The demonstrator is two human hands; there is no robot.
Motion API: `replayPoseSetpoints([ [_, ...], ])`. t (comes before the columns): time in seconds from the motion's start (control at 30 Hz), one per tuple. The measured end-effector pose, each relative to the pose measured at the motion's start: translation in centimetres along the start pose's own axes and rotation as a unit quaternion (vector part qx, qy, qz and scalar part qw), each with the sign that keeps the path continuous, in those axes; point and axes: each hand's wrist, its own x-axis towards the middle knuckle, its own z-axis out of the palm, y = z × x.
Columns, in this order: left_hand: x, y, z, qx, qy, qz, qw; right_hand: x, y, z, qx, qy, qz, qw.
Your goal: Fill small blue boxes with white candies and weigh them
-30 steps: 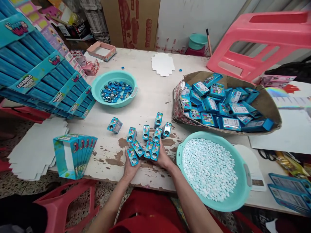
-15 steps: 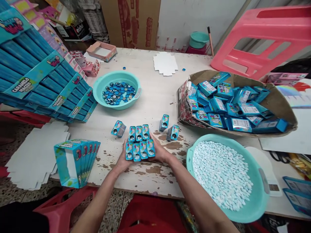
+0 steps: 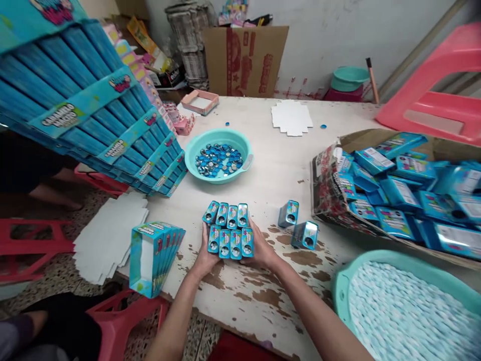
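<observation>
In the middle of the table several small blue candy tins [image 3: 224, 241] stand upright in two rows, round holes in their tops with pale candies showing in some. My left hand [image 3: 206, 254] presses on the left side of the group, and my right hand [image 3: 262, 246] on the right side, fingers partly hidden behind the tins. The back-left tin [image 3: 211, 212] leans slightly out of line with its row. Two more tins, one farther back [image 3: 288, 214] and one nearer [image 3: 305, 234], stand apart to the right of my right hand.
A turquoise basin [image 3: 245, 169] holds blue and silver caps. At right are a cardboard box [image 3: 323, 185] of blue tins and a basin [image 3: 341, 296] of pale candies. Blue display trays [image 3: 145, 271], white card sheets [image 3: 108, 235] and a tall stacked display [image 3: 93, 110] stand left.
The tin that stood apart on the left now sits at the left end of the back row, between my hands. The camera view has swung left.
</observation>
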Motion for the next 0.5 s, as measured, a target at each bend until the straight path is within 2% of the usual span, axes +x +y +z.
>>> replayPoseSetpoints([
  [0.13, 1.4, 0.6, -1.7, 0.011, -0.017, -0.004, 1.0, 1.6, 0.1, 0.9, 0.016, 0.003, -0.012, 1.0],
  [0.27, 3.0, 0.1, -3.1, 0.027, -0.012, 0.007, 1.0, 3.6, 0.1, 1.7, 0.037, 0.02, -0.021, 0.999],
  [0.4, 5.1, -0.8, -4.0, 0.036, 0.022, 0.013, 0.999, 6.0, 0.0, 1.9, 0.045, 0.02, -0.023, 0.999],
  [0.5, 5.5, -1.5, -4.2, 0.055, 0.055, -0.006, 0.997, 5.9, -0.7, 1.1, 0.052, 0.016, -0.009, 0.998],
])
